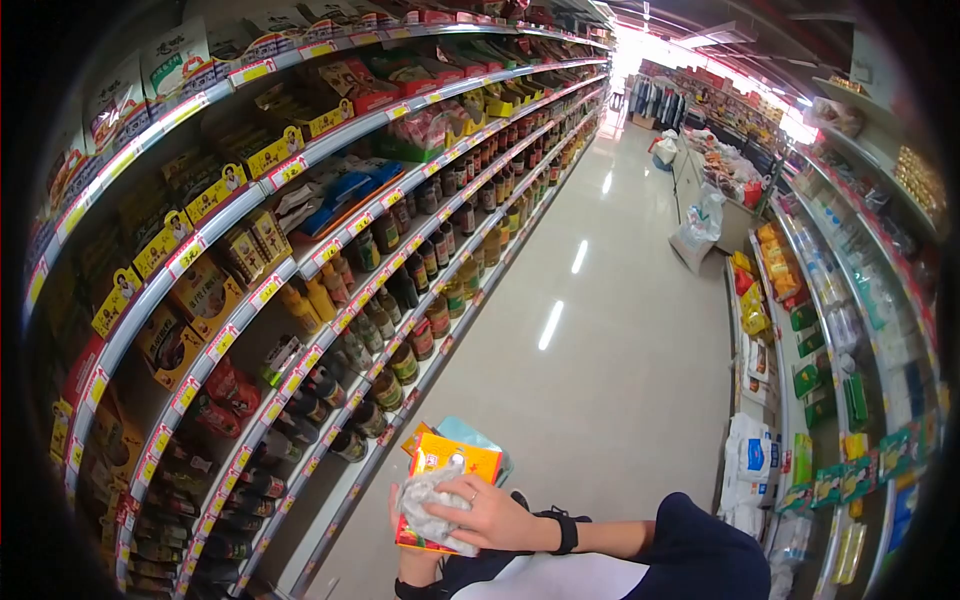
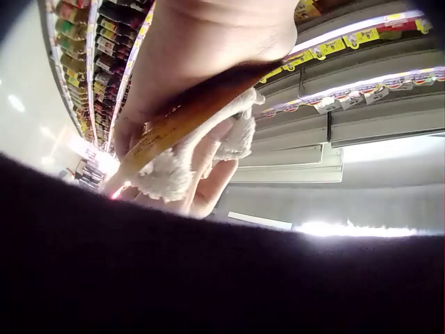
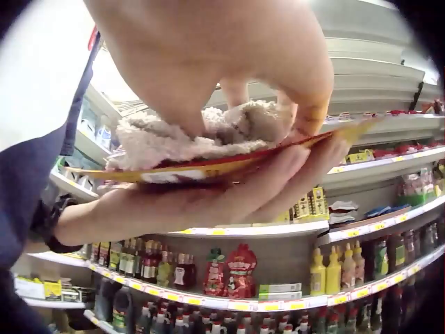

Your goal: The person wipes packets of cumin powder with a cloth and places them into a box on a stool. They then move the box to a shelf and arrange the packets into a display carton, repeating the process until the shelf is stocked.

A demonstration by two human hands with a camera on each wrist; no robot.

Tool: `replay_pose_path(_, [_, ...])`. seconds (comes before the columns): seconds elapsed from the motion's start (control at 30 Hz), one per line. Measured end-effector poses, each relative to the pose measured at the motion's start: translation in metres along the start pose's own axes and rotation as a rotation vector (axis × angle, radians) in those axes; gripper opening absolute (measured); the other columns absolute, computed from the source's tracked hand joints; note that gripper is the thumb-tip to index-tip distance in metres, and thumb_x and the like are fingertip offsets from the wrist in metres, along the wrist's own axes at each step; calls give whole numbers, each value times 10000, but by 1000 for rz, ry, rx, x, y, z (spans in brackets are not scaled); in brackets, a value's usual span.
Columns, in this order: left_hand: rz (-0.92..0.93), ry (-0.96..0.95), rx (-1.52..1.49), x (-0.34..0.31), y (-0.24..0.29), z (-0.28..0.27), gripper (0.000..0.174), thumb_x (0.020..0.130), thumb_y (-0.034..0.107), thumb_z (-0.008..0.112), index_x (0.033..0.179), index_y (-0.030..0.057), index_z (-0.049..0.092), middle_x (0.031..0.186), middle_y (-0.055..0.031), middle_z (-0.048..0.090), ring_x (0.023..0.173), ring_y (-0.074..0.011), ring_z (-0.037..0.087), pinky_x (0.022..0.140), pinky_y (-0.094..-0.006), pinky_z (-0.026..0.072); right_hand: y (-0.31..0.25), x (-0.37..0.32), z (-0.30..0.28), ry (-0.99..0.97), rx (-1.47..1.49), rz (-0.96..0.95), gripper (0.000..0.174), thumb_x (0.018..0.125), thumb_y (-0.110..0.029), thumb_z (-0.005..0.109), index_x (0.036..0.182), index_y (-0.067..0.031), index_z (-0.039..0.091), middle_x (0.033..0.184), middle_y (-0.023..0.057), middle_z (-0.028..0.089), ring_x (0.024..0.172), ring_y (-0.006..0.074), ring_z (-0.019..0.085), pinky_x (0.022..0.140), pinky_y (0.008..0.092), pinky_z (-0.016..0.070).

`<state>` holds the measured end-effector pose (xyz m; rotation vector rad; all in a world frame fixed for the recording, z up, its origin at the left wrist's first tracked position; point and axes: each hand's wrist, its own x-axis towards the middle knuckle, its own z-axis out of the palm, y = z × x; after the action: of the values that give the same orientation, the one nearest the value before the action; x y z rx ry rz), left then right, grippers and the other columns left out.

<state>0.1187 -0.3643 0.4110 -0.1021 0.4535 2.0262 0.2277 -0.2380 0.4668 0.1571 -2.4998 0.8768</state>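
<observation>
An orange, yellow and red flat packet (image 1: 483, 460) lies across my left hand (image 3: 222, 198), whose straight fingers support it from below in the right wrist view. On its upper face is a crumpled grey-white cloth (image 1: 424, 492). My right hand (image 1: 500, 517) grips the cloth with bent fingers and presses it against the packet. In the left wrist view, the packet appears edge-on below the left palm, with the cloth (image 2: 167, 174) bunched on its far side. A pale teal item (image 1: 472, 433) shows partly behind the packet, mostly hidden by it.
Long shelves of bottles (image 1: 405, 362), boxes (image 1: 205, 290) and pouches (image 1: 228, 395) rise along my left. A shiny tiled floor (image 1: 540, 290) stretches ahead. More stocked shelves (image 1: 800, 340) stand at right, with a white plastic bag (image 1: 697, 235) by a counter farther up the aisle.
</observation>
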Motion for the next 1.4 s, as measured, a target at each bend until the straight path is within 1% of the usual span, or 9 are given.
replay_pose_path(0.37, [-90,-61,-14,-1,1,1,759,925,590,405,1481,80,320,1473,-156,408,1315,-342,441,1103,-509,327,27,12,-14,284,-127,251,531,770,-180,681,1283,-116,558,1192,251,503,1060,409,528,897,463,462])
replay_pose_path(0.5, [-6,-29,82,1,-2,-3,714,944,551,378,1453,53,357,1446,-165,435,1301,-328,451,1100,-479,331,5,14,-9,165,-213,202,670,834,-299,687,1403,-63,423,1300,247,445,1144,398,479,938,473,421])
replay_pose_path(0.77, [31,-28,-5,2,9,2,817,906,643,336,1452,36,349,1412,-207,449,1273,-369,464,1096,-497,334,12,2,-5,-230,-42,-121,617,817,-133,628,1407,-184,457,1328,163,477,1145,343,521,931,427,439])
replay_pose_path(1.0, [-94,-84,-100,-6,7,1,727,937,553,391,1457,47,341,1445,-197,427,1292,-361,460,1090,-509,341,28,19,-23,193,-188,122,622,720,-39,634,1329,-76,519,1208,208,538,1061,400,549,877,464,467])
replay_pose_path(1.17, [-86,-102,-357,3,1,-9,601,990,487,346,1426,76,392,1397,-157,487,1261,-347,491,1082,-478,362,11,21,-7,145,-154,43,659,752,-78,652,1386,-99,471,1270,201,508,1165,367,505,985,442,428])
replay_pose_path(1.2, [197,31,298,-6,-5,22,579,1005,478,314,1414,81,411,1384,-137,502,1243,-342,502,1085,-472,360,9,17,0,87,-104,-3,654,757,-80,653,1385,-101,471,1275,197,506,1172,361,505,986,442,429])
replay_pose_path(1.23, [195,31,299,-3,-4,8,579,1005,478,314,1414,81,411,1384,-137,502,1243,-342,502,1085,-472,360,6,12,4,28,-53,-49,649,762,-82,654,1385,-102,472,1280,194,505,1179,355,505,987,441,429])
replay_pose_path(1.3, [-96,-187,-507,2,1,-15,644,981,543,313,1408,74,422,1385,-139,499,1236,-338,504,1086,-468,357,3,3,10,-32,-12,-79,647,763,-83,652,1384,-115,475,1280,186,507,1182,349,507,984,434,433])
replay_pose_path(1.4, [-95,-96,-278,6,11,-4,749,928,623,355,1409,53,421,1374,-166,505,1221,-346,513,1079,-472,361,3,-3,9,-168,75,-170,645,748,-52,629,1370,-157,495,1268,163,528,1160,340,535,960,415,454])
